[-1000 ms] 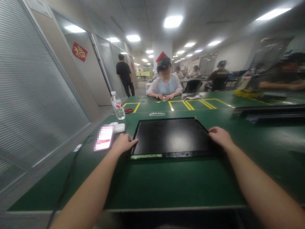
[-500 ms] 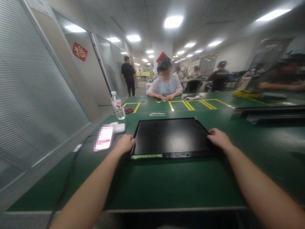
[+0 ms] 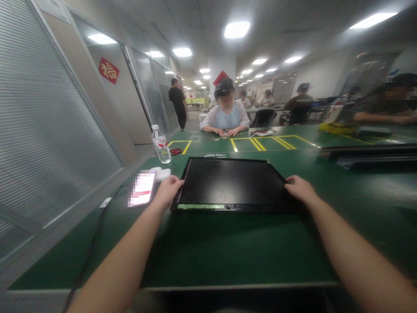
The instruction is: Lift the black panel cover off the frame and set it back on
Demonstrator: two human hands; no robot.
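Observation:
A flat black display panel (image 3: 231,182) lies in front of me on the green table (image 3: 228,252), its near edge raised a little off the mat. My left hand (image 3: 168,190) grips the panel's left edge, fingers curled round it. My right hand (image 3: 299,188) holds the right edge the same way. A thin green strip runs along the panel's near edge.
A lit phone (image 3: 142,188) with a cable and a small white box (image 3: 162,174) lie left of the panel. A water bottle (image 3: 160,144) and red scissors (image 3: 175,151) stand further back. A person in a pale blue top (image 3: 225,117) sits opposite. Dark panels (image 3: 371,154) lie at right.
Both hands have closed on the panel's side edges and lifted its near edge slightly; the panel now sits a bit higher and closer to the far side.

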